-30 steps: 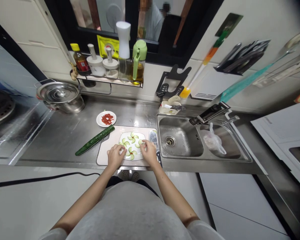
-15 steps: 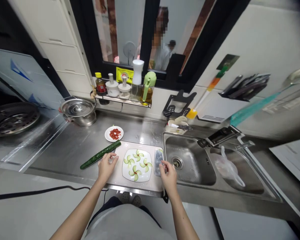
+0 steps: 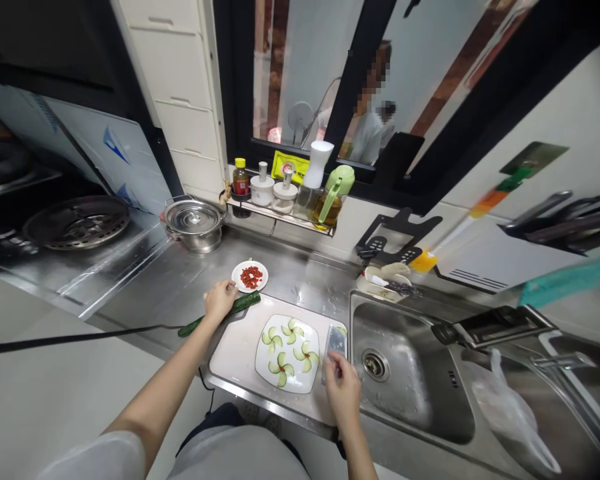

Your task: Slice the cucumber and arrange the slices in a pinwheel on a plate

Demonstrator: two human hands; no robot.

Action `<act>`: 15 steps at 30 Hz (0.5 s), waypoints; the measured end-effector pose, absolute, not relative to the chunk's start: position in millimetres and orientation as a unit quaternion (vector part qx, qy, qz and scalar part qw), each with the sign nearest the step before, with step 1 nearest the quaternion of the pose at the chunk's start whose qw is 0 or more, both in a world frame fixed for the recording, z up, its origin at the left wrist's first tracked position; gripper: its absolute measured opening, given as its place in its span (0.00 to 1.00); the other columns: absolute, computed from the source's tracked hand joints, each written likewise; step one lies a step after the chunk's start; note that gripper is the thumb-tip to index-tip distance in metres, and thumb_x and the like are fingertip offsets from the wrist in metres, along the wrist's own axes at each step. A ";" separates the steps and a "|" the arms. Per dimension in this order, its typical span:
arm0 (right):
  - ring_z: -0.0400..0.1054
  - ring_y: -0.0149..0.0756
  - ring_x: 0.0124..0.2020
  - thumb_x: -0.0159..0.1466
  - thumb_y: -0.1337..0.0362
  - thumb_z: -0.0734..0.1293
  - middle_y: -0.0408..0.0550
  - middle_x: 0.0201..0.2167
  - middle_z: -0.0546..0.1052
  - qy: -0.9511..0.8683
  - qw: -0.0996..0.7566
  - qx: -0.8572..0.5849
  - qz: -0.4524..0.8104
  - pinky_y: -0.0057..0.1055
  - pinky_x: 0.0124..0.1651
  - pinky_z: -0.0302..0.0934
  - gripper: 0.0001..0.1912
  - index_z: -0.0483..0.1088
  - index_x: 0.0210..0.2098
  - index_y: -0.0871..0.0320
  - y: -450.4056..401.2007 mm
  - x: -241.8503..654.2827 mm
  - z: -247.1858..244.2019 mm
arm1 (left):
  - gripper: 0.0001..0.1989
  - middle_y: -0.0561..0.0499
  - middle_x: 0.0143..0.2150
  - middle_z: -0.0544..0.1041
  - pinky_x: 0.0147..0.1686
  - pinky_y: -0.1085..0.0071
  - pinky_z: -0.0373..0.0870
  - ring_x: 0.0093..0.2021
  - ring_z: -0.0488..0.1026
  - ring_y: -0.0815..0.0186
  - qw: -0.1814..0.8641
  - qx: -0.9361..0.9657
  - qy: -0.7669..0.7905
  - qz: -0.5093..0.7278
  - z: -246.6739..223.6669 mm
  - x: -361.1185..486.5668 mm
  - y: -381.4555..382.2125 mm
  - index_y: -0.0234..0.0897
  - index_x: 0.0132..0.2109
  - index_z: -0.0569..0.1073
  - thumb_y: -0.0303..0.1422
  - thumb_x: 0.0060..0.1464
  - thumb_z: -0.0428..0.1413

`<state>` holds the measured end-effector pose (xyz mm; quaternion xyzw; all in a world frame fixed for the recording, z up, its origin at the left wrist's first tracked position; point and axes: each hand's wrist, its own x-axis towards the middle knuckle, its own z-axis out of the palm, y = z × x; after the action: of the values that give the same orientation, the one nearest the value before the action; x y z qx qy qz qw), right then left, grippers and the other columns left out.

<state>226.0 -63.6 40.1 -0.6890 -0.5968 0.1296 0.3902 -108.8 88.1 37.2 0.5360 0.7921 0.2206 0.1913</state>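
Observation:
My left hand (image 3: 220, 299) reaches over the whole cucumber (image 3: 244, 303), its fingers loosely bent beside the rim of a small white dish (image 3: 237, 269) of chopped red bits (image 3: 251, 277). It appears to hold nothing. My right hand (image 3: 344, 390) hovers by the cleaver (image 3: 336, 339), whose wet blade lies at the right of the cutting board (image 3: 230, 357). Its fingertips curl in towards the thumb; anything between them is too small to make out. Between my hands sits a square white plate (image 3: 290, 381) with several pinwheels of cucumber slices (image 3: 283, 367), red at their centres.
The sink (image 3: 400, 393) adjoins the board on the right, with a plastic bag (image 3: 510, 407) in its second basin. A lidded steel pot (image 3: 195, 230) stands at the back left. Condiments line a rack (image 3: 280, 213) under the window. A person (image 3: 370, 133) appears beyond the glass.
My left hand has moved up and left from the board's edge to the dish, over the cucumber. My right hand stays near the cleaver. The view has shifted.

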 end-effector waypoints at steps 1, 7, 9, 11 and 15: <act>0.67 0.39 0.27 0.63 0.43 0.58 0.49 0.23 0.73 -0.599 0.388 -0.688 0.132 0.33 0.33 0.60 0.27 0.76 0.37 0.59 -62.1 225.1 39.8 | 0.13 0.48 0.46 0.77 0.48 0.58 0.61 0.47 0.73 0.57 0.189 0.524 0.801 0.220 35.2 -108.5 95.3 0.44 0.45 0.75 0.40 0.57 0.52; 0.67 0.39 0.27 0.63 0.43 0.58 0.47 0.22 0.72 -0.604 0.377 -0.687 0.145 0.33 0.33 0.60 0.27 0.76 0.38 0.58 -52.8 220.3 37.2 | 0.12 0.47 0.46 0.78 0.49 0.57 0.61 0.48 0.73 0.56 0.203 0.521 0.805 0.197 17.5 -83.1 131.4 0.46 0.45 0.76 0.37 0.56 0.51; 0.67 0.39 0.27 0.63 0.43 0.58 0.47 0.22 0.72 -0.603 0.376 -0.688 0.147 0.33 0.33 0.61 0.26 0.76 0.38 0.58 -50.9 220.8 35.2 | 0.11 0.48 0.48 0.77 0.49 0.57 0.61 0.48 0.73 0.56 0.200 0.546 0.792 0.185 12.2 -73.0 142.4 0.47 0.43 0.77 0.36 0.55 0.51; 0.67 0.39 0.27 0.63 0.44 0.59 0.47 0.23 0.73 -0.599 0.376 -0.691 0.149 0.33 0.33 0.61 0.26 0.76 0.38 0.58 -50.2 222.3 32.9 | 0.12 0.47 0.49 0.77 0.49 0.58 0.60 0.49 0.72 0.56 0.189 0.567 0.783 0.172 8.2 -66.7 153.2 0.47 0.42 0.78 0.34 0.54 0.52; 0.67 0.39 0.27 0.63 0.43 0.59 0.48 0.24 0.74 -0.589 0.368 -0.702 0.155 0.33 0.32 0.61 0.26 0.76 0.38 0.58 -51.9 226.7 30.4 | 0.12 0.46 0.49 0.77 0.48 0.58 0.59 0.48 0.71 0.56 0.159 0.594 0.778 0.130 2.9 -67.1 171.2 0.47 0.42 0.78 0.32 0.52 0.53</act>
<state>226.7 -51.9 30.4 -0.7023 -0.5892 0.1548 0.3684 -67.1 171.2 2.9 0.5944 0.7776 0.1295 0.1590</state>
